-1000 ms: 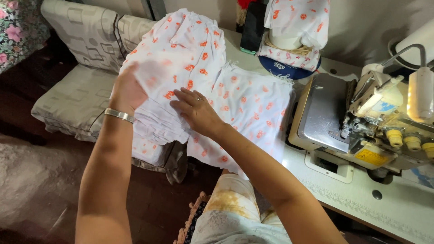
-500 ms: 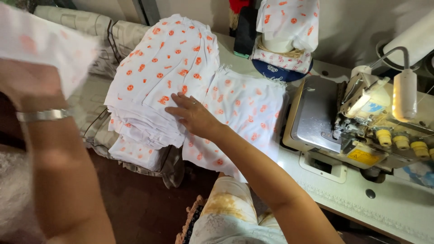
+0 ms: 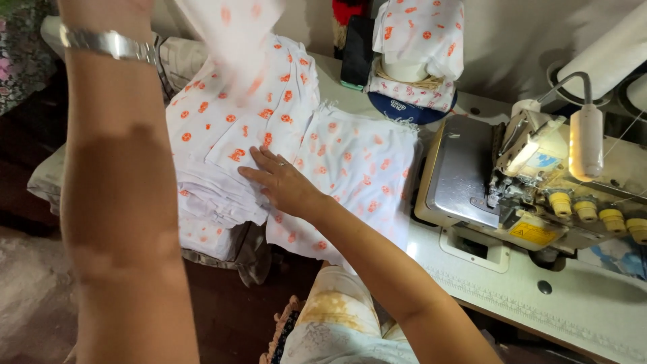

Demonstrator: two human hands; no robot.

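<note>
The right hand (image 3: 280,183) lies flat and open, fingers spread, on the stack of white cloth pieces (image 3: 232,145) with orange dots, left of the frame's centre. The left hand is cut off at the top left; only its forearm and a silver bracelet (image 3: 108,42) show, so its grip cannot be told, though a blurred piece of dotted cloth (image 3: 232,30) hangs just beside it. A sewing machine (image 3: 532,182) stands at right on the white table (image 3: 539,303).

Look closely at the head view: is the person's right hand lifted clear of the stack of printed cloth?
No: the right hand lies flat on the stack of white, orange-dotted cloth pieces, fingers spread.
</note>
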